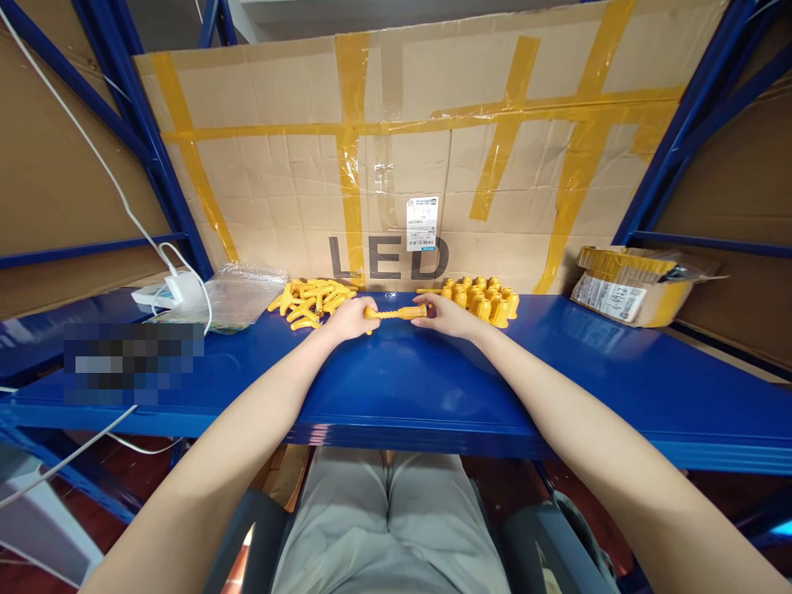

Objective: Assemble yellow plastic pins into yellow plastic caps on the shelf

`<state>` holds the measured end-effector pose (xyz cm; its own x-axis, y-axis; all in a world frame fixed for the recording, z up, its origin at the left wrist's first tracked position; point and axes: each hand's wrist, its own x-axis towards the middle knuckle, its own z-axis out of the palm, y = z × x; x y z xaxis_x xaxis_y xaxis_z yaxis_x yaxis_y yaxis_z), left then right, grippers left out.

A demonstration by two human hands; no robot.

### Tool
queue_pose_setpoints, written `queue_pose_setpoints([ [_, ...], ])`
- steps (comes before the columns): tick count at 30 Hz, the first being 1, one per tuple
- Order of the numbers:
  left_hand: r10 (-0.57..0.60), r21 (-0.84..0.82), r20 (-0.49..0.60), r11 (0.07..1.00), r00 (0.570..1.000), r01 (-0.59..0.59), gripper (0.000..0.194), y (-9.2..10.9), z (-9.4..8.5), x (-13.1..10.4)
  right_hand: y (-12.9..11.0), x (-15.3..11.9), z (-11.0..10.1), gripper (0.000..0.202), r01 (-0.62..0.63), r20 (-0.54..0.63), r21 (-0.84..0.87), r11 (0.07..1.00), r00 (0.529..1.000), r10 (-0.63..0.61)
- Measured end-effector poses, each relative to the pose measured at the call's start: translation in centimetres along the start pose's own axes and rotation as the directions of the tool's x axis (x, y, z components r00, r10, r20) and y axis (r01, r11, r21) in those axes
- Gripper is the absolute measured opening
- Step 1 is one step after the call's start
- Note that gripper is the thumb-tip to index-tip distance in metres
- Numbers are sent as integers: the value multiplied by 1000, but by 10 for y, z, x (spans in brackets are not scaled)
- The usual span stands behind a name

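Between my hands, just over the blue shelf, is a yellow plastic piece with a twisted shaft [391, 314] and a ribbed, handle-like right end. My left hand [354, 320] is closed on its rounded left end, and my right hand [450, 317] pinches the ribbed end. The fingertips are partly hidden. Close beyond my left hand lies a loose pile of yellow branched pieces [313, 299]. Beside my right hand, several yellow ribbed cylinders [495, 307] stand upright in a group, with a thin yellow rod [428, 290] at their left side.
A blue metal shelf [408, 388] forms the work surface, backed by a taped cardboard sheet [278, 190]. An open carton [631, 289] stands at the right. Clear plastic bags [238, 293] and a white plug with cables [182, 287] lie at the left, near a blurred-out patch.
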<state>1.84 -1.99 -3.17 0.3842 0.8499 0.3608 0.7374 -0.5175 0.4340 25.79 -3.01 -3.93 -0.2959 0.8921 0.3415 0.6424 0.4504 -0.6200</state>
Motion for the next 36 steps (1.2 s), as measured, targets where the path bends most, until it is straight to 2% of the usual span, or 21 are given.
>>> queue_pose_setpoints([
  [3,13,-22,-9,1000,1000,-13,8,-2,2,0,4,-1,-5,49,-96,41,186,978,995,90],
  [7,31,-12,-17,999,999,-31,9,-3,3,-1,1,-5,-11,30,-195,162,338,921,976,147],
  [10,25,-3,-9,1000,1000,-25,9,-2,4,-2,-6,-8,-14,35,-268,217,328,906,955,204],
  [14,25,-37,5,999,1000,-25,10,0,5,-2,-15,-9,-14,54,-321,196,290,902,942,273],
  [19,35,-62,9,997,999,-35,12,-2,7,-1,-19,-8,-11,63,-371,199,259,892,924,327],
  [23,21,-90,27,996,999,-19,12,-3,5,0,-16,-7,-14,58,-375,238,260,890,918,318],
  [28,5,-98,42,995,999,-1,12,-1,4,0,-8,-11,-21,26,-344,319,358,868,919,232],
  [30,1,-101,50,995,999,4,12,0,4,-1,-6,-12,-22,29,-348,315,383,856,920,233],
  [33,-3,-98,48,995,999,8,11,2,4,-2,-5,-12,-21,23,-350,310,410,842,922,232],
  [36,10,-83,28,997,1000,-8,12,3,4,-2,-5,-10,-19,36,-355,316,405,842,919,235],
])
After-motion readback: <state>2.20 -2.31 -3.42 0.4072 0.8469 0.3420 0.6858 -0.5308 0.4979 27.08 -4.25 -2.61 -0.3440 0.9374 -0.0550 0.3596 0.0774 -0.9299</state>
